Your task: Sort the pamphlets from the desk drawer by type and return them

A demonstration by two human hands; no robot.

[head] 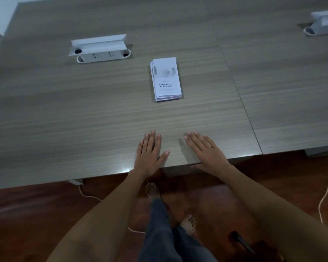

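- The left hand [150,154] is lying flat, palm down, on the desk [83,114] near its front edge, fingers stretched out and close together, thumb angled to the right; it is grasping nothing.
- The right hand [204,151] is lying flat beside it, also palm down and released, fingers pointing up and to the left, with the heel of the hand and the thumb sitting at the desk's front edge.
- The two hands are resting near each other but not touching, with bare wood grain showing between them.
- The pamphlets [166,79] are sitting in one neat stack on the desk, well beyond the fingertips, roughly in line with the gap between the hands; the top one is white with a small picture and dark printed text.
- A white socket box [100,51] with its lid raised is sitting farther back to the left of the stack, well apart from it.
- A second box [324,23] is showing at the far right edge.
- Below the desk, bare feet [153,191] are standing on a reddish wooden floor [36,214].
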